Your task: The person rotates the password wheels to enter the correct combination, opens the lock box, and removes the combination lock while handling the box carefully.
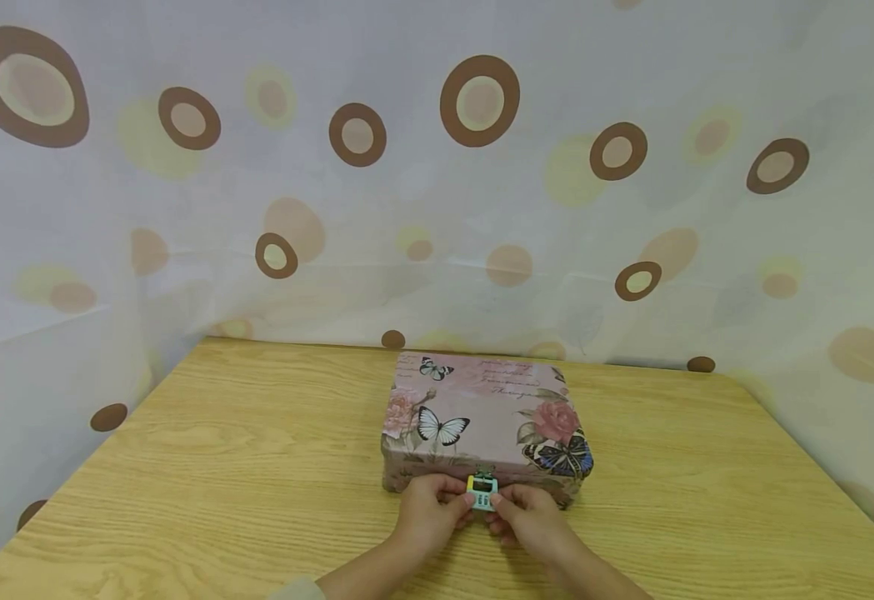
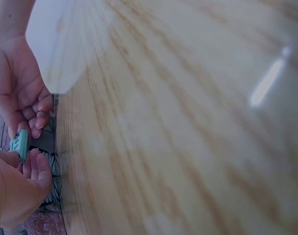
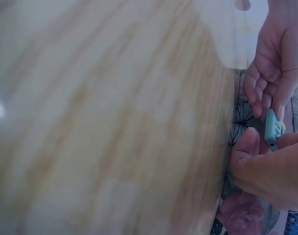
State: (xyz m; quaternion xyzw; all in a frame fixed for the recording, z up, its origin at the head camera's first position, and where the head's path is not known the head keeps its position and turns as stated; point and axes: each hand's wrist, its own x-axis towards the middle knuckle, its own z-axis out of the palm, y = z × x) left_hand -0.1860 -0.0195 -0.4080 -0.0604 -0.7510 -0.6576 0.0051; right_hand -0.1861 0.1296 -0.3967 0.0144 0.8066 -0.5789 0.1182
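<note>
A small teal combination padlock with a yellow part hangs at the front clasp of a pink box printed with butterflies and roses. My left hand pinches the padlock's left side between thumb and fingers. On its right side my right hand pinches it too. In the left wrist view the teal padlock sits between both hands' fingertips. The right wrist view shows the padlock edge-on, with dark marks on its face. The box lid is down.
The box stands on a light wooden table, near its back edge. Behind and at the sides hangs a pale curtain with brown, peach and yellow round shapes.
</note>
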